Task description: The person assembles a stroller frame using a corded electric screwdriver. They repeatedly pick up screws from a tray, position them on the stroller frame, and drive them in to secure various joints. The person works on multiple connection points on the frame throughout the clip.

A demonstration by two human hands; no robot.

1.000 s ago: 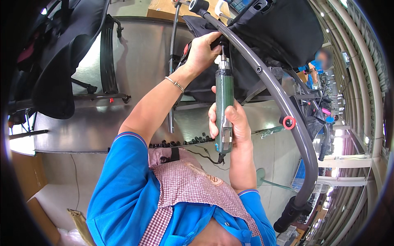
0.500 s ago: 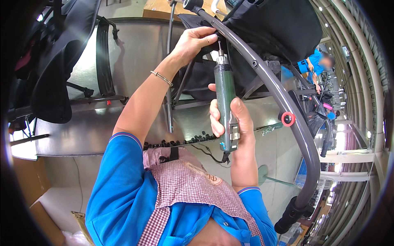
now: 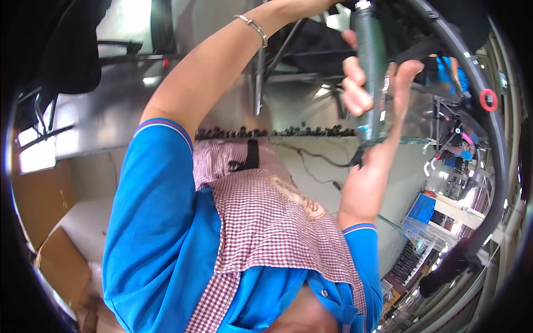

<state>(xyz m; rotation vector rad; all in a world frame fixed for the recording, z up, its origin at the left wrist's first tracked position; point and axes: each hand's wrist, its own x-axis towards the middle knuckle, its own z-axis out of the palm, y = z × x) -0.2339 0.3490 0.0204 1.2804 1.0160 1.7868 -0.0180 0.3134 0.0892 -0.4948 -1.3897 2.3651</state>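
My right hand [image 3: 397,94] is wrapped around a dark green electric screwdriver [image 3: 371,61], held upright with its cable at the bottom. The thumb stands a little off the tool's body. The screwdriver's tip is cut off by the upper edge. My left hand [image 3: 313,4] is at that same edge, close to the tool's upper end, its fingers mostly out of sight. To the right of the screwdriver curves a grey metal tube [image 3: 494,139] with a red ring [image 3: 488,100] on it. Dark fabric [image 3: 316,47] and thin frame bars lie behind both hands.
A metal worktable [image 3: 222,102] carries a row of small black parts [image 3: 316,131] along its near edge. Black fabric and frames [image 3: 72,50] stand at the left. Cardboard boxes [image 3: 41,188] sit lower left. Blue bins [image 3: 422,208] and a person in blue [image 3: 452,75] are at the right.
The view has shifted, so both hands, the screwdriver and the tube now appear higher and further right. My left fingers, pinched near the screwdriver tip before, have mostly left the picture.
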